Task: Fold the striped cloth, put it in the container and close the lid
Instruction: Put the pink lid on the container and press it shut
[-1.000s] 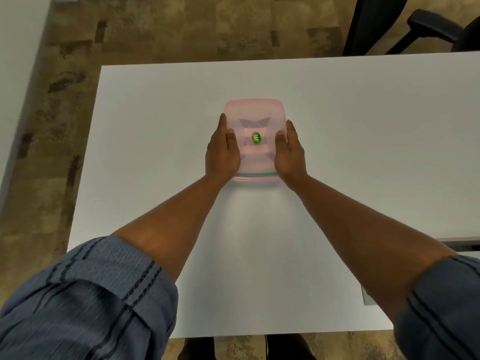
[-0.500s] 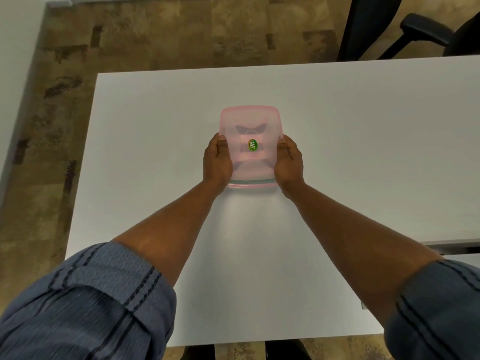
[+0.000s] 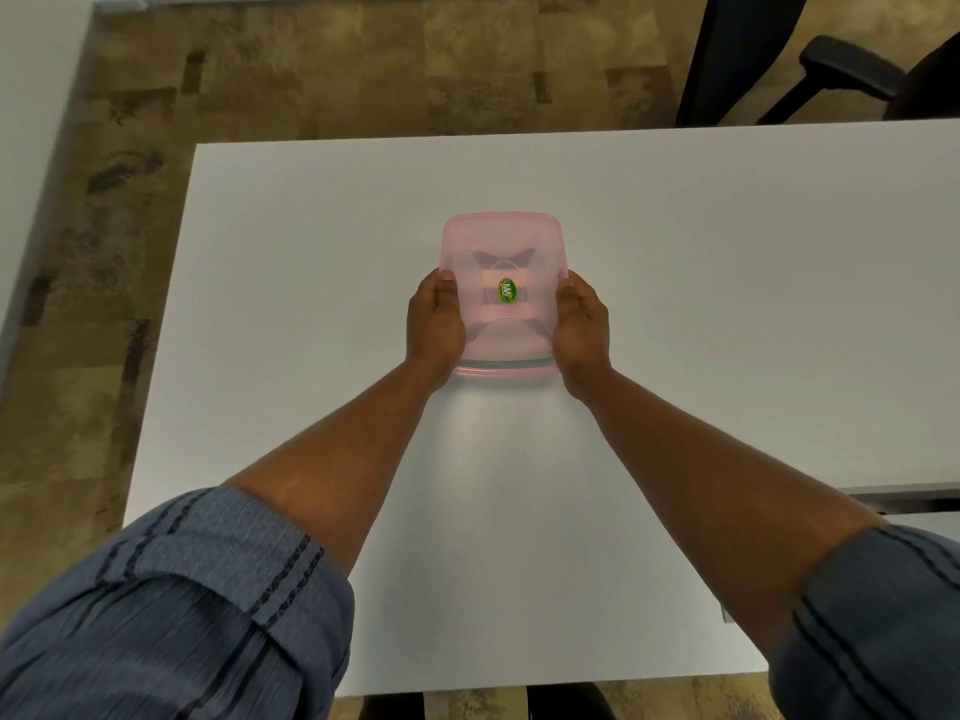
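A square container point(image 3: 501, 363) stands in the middle of the white table point(image 3: 727, 304), with its translucent pink lid point(image 3: 503, 241) on top. A green oval sticker point(image 3: 507, 291) marks the lid's centre. Dim shapes show through the lid; the striped cloth cannot be made out clearly. My left hand point(image 3: 434, 324) grips the container's left side, thumb on the lid's edge. My right hand point(image 3: 582, 330) holds the right side the same way.
A black office chair point(image 3: 831, 70) stands beyond the table's far right edge. A second grey surface point(image 3: 909, 493) adjoins the table at the right. The floor is brown patterned carpet, with a pale wall at the left.
Both hands have slid from on top of the lid outward to the container's sides. The container appears slightly nearer to me in the view.
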Tool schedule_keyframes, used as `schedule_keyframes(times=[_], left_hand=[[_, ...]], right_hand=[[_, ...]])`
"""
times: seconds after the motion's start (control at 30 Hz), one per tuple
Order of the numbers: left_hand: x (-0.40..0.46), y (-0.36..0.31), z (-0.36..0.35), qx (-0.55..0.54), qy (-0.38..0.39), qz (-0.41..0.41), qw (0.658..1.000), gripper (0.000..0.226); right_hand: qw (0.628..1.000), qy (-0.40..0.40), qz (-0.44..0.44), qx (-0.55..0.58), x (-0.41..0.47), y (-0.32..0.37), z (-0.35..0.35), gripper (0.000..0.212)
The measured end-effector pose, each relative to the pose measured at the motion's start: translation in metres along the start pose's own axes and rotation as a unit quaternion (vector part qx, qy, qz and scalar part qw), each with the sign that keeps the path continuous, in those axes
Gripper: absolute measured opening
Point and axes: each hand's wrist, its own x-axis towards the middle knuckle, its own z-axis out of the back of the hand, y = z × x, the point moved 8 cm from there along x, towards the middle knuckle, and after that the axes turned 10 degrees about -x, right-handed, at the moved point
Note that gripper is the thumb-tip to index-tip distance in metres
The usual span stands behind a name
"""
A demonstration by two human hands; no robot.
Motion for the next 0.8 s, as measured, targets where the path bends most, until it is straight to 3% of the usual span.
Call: schedule_keyframes(times=[0.43, 0.7, 0.73, 0.8], left_hand=[[-0.004, -0.007, 0.015, -0.026, 0.007, 0.054, 0.998, 0.035], [0.002, -0.031, 0.08, -0.005, -0.014, 0.041, 0.999, 0.034], [0.008, -0.042, 0.139, -0.005, -0.044, 0.029, 0.999, 0.035], [0.014, -0.044, 0.158, 0.0, -0.041, 0.029, 0.999, 0.038]], right_hand=[[0.998, 0.023, -0.035, 0.053, -0.01, 0.008, -0.009, 0.027], [0.993, 0.048, -0.054, 0.093, -0.028, 0.021, -0.071, 0.035], [0.991, 0.077, -0.048, 0.098, -0.043, 0.036, -0.125, 0.036], [0.99, 0.084, -0.046, 0.101, -0.051, 0.042, -0.143, 0.037]])
